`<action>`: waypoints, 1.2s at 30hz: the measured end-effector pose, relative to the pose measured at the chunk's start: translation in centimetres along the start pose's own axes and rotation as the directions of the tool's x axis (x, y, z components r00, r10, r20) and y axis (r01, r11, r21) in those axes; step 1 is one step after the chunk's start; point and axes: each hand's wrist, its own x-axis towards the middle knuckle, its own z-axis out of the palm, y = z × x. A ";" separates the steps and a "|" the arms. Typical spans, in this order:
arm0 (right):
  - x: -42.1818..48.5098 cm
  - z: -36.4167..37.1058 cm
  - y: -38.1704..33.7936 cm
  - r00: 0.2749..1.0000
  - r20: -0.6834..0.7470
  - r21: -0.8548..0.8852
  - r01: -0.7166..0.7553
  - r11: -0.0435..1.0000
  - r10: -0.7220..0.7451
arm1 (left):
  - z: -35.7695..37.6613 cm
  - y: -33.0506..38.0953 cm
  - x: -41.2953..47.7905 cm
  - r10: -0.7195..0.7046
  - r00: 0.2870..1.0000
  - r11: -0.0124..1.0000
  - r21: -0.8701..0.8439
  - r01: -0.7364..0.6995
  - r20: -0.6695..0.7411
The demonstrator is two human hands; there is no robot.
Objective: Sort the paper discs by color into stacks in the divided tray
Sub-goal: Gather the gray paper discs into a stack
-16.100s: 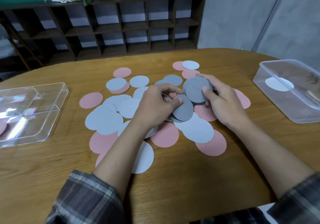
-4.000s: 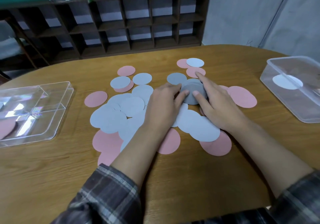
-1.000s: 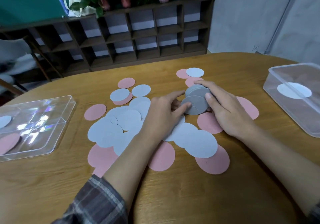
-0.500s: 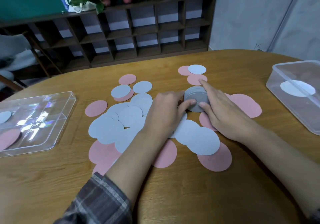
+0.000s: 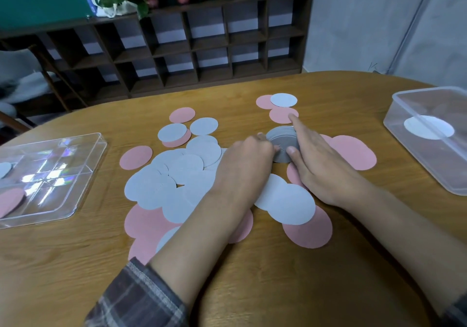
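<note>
Squaring of a dark grey stack [image 5: 283,147] near the centre of the worktop [image 5: 290,288], toward 12 o'clock of the loose spread. The left hand [image 5: 245,165] curls its grip against the stack's 9 o'clock edge, fingertips blurred. The right hand [image 5: 321,172] pinches the stack between the thumb at 6 o'clock and the index finger [image 5: 294,124] laid along the 3 o'clock rim. Light grey discs [image 5: 151,187] and pink discs [image 5: 353,152] lie overlapped under both wrists. Risk: thin paper slides, so a lift with uneven pressure would probably fan the stack, and dragging forearms could sweep loose discs toward the 6 o'clock worktop edge. The divided tray [image 5: 63,195] sits at 9 o'clock, well apart from the stack. The route to it crosses the spread, so a carry should pass above. A clear box [image 5: 429,170] bounds 3 o'clock, and bare wood lies open at 6 and 12 o'clock.
</note>
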 end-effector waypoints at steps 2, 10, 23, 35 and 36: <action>0.0 0.0 0.0 1.000 -0.023 0.001 0.000 1.000 0.000 | 0.0 0.1 -0.1 -0.015 1.000 1.000 0.020 0.014 0.015; -0.5 -0.9 -0.4 0.999 -0.018 0.141 -0.034 0.989 0.037 | -1.1 -3.7 0.0 -0.076 0.997 0.725 -0.688 0.044 -0.017; -2.0 -1.9 -10.3 0.980 -0.107 0.209 0.186 0.960 -0.166 | -8.8 -10.0 -8.2 -0.036 0.995 0.743 -0.668 -0.034 -0.090; 1.6 4.4 -24.2 0.960 -0.029 0.259 0.276 0.925 -0.278 | -13.2 -22.0 -18.9 -0.248 0.968 0.699 -0.697 0.156 -0.031; 2.1 5.1 -25.2 0.958 -0.017 0.267 0.281 0.922 -0.287 | -13.3 -23.1 -19.5 -0.265 0.964 0.694 -0.699 0.172 -0.026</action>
